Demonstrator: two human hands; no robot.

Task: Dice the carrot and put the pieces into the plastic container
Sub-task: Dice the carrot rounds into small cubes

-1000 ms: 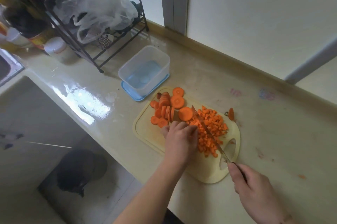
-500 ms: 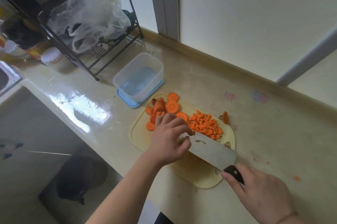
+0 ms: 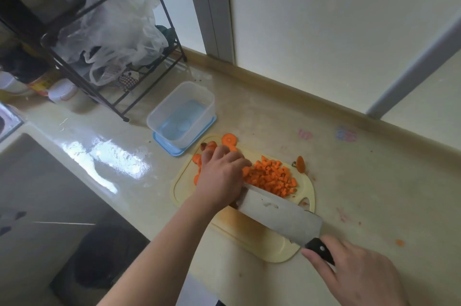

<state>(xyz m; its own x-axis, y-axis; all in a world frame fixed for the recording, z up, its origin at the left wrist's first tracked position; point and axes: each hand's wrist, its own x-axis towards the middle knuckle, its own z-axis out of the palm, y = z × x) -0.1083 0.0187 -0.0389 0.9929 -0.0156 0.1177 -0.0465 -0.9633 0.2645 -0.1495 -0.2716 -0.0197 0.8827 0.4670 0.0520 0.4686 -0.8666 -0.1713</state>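
Under both hands stretches the glossy beige stone counter (image 3: 262, 116), and on it lies the pale yellow plastic cutting board (image 3: 252, 236) with rounded corners and a cut-out grip hole at its right end. Beyond the left fingertips, off the board's far left corner, stands the clear rectangular plastic container (image 3: 182, 111), seated on its light blue lid (image 3: 174, 149); it holds no carrot yet. Farther out past that container, a black wire rack (image 3: 112, 63) carries crumpled translucent plastic bags (image 3: 112, 31).

The broad steel cleaver (image 3: 279, 213) with a black riveted handle lies nearly flat over the board, blade face up, its far end reaching the left palm. The right hand (image 3: 354, 278) grips the handle, thumb along the near side and fingers wrapped over the top. The left hand (image 3: 222, 176) hovers palm down over the board, fingers loosely bent and spread, their tips touching the near edge of the heap of small orange carrot dice (image 3: 272, 177); whether anything is pinched beneath them cannot be told. That heap sits just right of the left fingers and just beyond the blade's far edge.

Past and to the left of the left knuckles, orange round carrot slices (image 3: 229, 140) lie partly hidden by the hand. Well right of the dice, at the board's far right rim, rests a stubby carrot end piece (image 3: 300, 163). One tiny orange scrap (image 3: 400, 242) lies on the counter beyond the right hand.
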